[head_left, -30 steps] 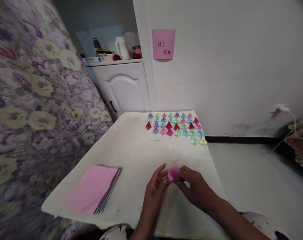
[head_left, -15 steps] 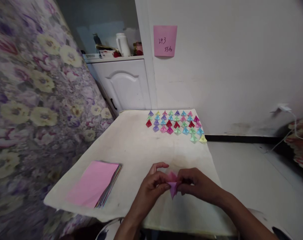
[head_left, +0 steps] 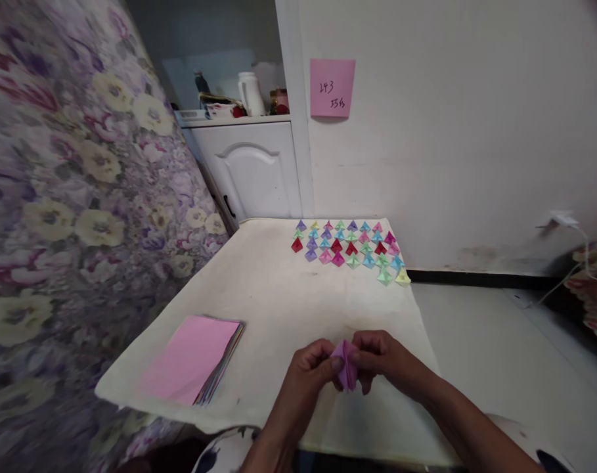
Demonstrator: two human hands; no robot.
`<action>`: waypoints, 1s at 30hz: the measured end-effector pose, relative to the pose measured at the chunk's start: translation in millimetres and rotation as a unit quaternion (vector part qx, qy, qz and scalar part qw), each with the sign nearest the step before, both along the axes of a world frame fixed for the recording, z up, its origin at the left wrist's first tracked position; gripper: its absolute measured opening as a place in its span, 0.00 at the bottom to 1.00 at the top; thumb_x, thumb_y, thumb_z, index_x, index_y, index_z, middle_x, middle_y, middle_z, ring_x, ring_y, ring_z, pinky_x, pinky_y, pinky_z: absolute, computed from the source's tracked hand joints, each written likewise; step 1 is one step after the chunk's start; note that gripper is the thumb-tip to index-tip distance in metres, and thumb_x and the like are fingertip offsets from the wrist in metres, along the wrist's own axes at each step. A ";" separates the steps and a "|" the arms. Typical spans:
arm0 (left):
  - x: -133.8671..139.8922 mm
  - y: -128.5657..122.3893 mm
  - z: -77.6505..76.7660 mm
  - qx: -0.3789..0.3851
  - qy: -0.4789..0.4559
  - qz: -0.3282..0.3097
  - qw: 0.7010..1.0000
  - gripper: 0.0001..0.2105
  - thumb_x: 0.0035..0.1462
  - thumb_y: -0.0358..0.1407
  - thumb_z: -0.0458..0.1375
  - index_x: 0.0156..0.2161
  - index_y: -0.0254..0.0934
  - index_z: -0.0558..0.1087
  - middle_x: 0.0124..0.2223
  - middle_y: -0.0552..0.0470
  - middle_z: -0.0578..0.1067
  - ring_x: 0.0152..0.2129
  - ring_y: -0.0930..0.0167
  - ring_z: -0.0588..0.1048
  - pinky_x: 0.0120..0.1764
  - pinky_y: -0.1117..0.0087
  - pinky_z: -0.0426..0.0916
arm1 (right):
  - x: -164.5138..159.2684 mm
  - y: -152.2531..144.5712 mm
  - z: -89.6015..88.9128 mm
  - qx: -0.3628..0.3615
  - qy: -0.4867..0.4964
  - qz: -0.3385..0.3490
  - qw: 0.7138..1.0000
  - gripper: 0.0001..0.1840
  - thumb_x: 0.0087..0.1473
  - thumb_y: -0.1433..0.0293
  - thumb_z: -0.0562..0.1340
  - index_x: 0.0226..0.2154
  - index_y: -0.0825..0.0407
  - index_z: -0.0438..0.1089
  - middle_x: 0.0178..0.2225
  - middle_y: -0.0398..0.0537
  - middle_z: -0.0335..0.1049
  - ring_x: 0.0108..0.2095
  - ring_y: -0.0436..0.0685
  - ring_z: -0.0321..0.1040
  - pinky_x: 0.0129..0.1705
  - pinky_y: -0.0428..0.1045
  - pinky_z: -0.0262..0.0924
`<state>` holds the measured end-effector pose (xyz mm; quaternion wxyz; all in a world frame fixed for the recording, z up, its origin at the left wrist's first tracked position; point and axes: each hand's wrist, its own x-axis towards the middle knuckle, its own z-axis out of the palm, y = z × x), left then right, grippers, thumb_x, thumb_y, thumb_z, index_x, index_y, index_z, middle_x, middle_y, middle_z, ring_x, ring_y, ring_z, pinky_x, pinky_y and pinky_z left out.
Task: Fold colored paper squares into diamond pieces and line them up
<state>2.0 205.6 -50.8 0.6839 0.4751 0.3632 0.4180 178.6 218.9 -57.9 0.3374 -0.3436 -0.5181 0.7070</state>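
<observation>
A small pink piece of folded paper, diamond-shaped with a crease down its middle, is held above the front part of the table. My left hand grips its left side, thumb on the near face. On the other side, my right hand pinches the right edge between thumb and fingers. Parts of the paper and some fingertips are hidden behind it. Toward the table's far edge lie several rows of small folded paper pieces in red, purple, green, blue, pink and yellow.
A stack of coloured paper, pink on top, lies at the left of the cloth-covered table. Behind stands a white cabinet beside a wall bearing a pink note. A floral curtain hangs at the left.
The pink folded paper has turned from a pointed, partly spread shape into a flatter diamond. My left fingers, earlier raised and apart, have curled in around it. The camera view shifted slightly.
</observation>
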 end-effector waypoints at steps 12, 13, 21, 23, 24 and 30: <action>9.4 3.5 -8.3 0.056 0.076 0.108 0.990 0.09 0.49 0.38 0.60 0.24 0.35 0.68 0.33 0.50 0.71 0.30 0.70 0.69 0.30 0.73 0.64 | -11.7 1.8 -6.8 0.085 -0.069 -0.135 0.985 0.14 0.47 0.62 0.64 0.23 0.53 0.62 0.18 0.37 0.63 0.18 0.46 0.59 0.20 0.43 0.55; 10.2 3.5 -10.9 0.042 0.062 0.107 0.991 0.09 0.49 0.38 0.60 0.26 0.35 0.69 0.30 0.52 0.70 0.26 0.72 0.69 0.29 0.74 0.63 | -12.5 1.8 -7.9 0.086 -0.069 -0.143 0.984 0.13 0.46 0.62 0.64 0.24 0.53 0.62 0.18 0.37 0.62 0.18 0.46 0.58 0.20 0.42 0.54; 16.1 4.0 -26.1 -0.035 -0.018 0.165 0.986 0.14 0.45 0.36 0.64 0.39 0.34 0.71 0.25 0.56 0.71 0.22 0.76 0.69 0.26 0.76 0.61 | -20.6 1.2 -16.8 0.089 -0.053 -0.212 0.972 0.20 0.46 0.67 0.64 0.43 0.51 0.62 0.20 0.35 0.60 0.18 0.47 0.59 0.19 0.43 0.56; 18.5 2.7 -28.8 -0.070 -0.037 0.136 0.988 0.11 0.48 0.40 0.62 0.33 0.32 0.72 0.25 0.54 0.72 0.21 0.76 0.69 0.25 0.76 0.61 | -22.1 0.6 -18.3 0.095 -0.060 -0.224 0.968 0.18 0.46 0.67 0.63 0.42 0.52 0.64 0.21 0.35 0.60 0.18 0.47 0.60 0.20 0.44 0.57; 19.6 2.0 -29.9 -0.088 -0.044 0.121 0.988 0.12 0.49 0.41 0.61 0.32 0.32 0.72 0.25 0.53 0.73 0.20 0.76 0.69 0.25 0.76 0.61 | -22.5 0.3 -19.0 0.095 -0.064 -0.229 0.967 0.16 0.47 0.67 0.63 0.40 0.52 0.64 0.21 0.35 0.60 0.19 0.47 0.60 0.21 0.44 0.57; 21.2 1.3 -32.9 -0.127 -0.050 0.126 0.983 0.12 0.47 0.40 0.63 0.32 0.33 0.70 0.24 0.54 0.73 0.18 0.76 0.71 0.23 0.77 0.63 | -21.8 1.0 -22.4 0.062 -0.076 -0.235 0.967 0.15 0.44 0.64 0.65 0.35 0.53 0.67 0.20 0.37 0.64 0.20 0.48 0.63 0.22 0.44 0.59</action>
